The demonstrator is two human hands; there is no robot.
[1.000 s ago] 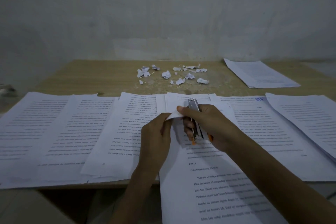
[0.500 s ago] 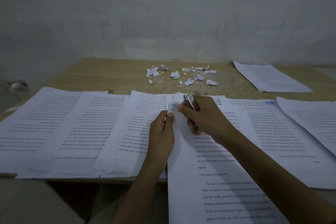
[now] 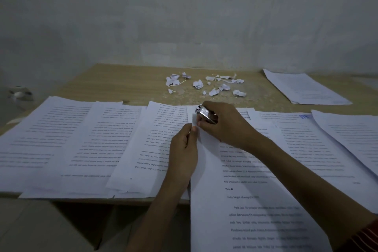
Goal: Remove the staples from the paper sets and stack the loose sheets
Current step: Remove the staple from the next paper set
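At frame centre | right hand point(image 3: 223, 127) fingers curled round metal stapler point(image 3: 206, 114) at top corner of paper set point(image 3: 255, 200) | left hand point(image 3: 183, 153) pinching that corner, just below-left | set lying lengthwise toward lower frame, overhanging bench point(image 3: 131, 86)

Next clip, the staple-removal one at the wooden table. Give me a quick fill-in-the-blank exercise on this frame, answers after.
1. The right hand grips the silver stapler; the left hand pinches only ____.
2. The torn scraps lie on the bare table, between the row of sheets and the ____.
3. A separate stack of sheets lies at the table's far ____ corner.
Missing words: paper; wall; right.
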